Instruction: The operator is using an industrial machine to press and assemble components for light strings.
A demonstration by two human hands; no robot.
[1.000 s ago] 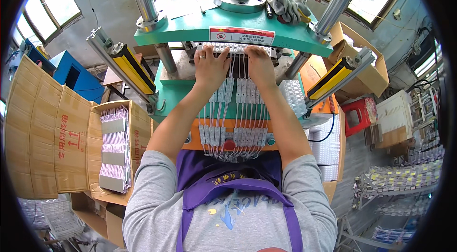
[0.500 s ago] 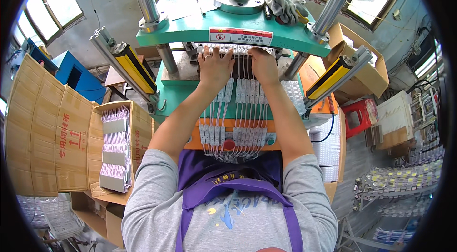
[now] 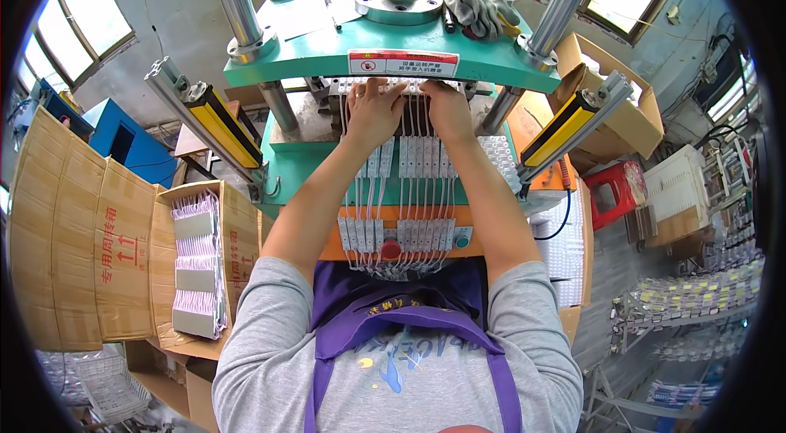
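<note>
My left hand [image 3: 374, 115] rests on the row of small pale modules [image 3: 416, 87] under the front of the green press plate [image 3: 295, 51], its fingers stretched over them. Beside it, my right hand [image 3: 448, 112] has bent, bunched fingers at the right part of that row; its fingertips are partly hidden. Thin wires run down from the row to a second set of modules [image 3: 422, 156] against the green base. More wires lead to a lower set of modules [image 3: 426, 232] hanging before the orange front panel, near a red button [image 3: 390, 250].
Yellow-and-black upright bars [image 3: 225, 126] flank the press. At left, a cardboard box [image 3: 233, 228] holds stacked wired strips. Grey gloves [image 3: 479, 7] lie on the press plate. White trays [image 3: 561, 249] and a red stool [image 3: 616, 191] stand to the right.
My left hand's fingers have drawn closer together, and its thumb side lies nearer my right hand. My right hand stays at the row. The whole view has shifted slightly.
</note>
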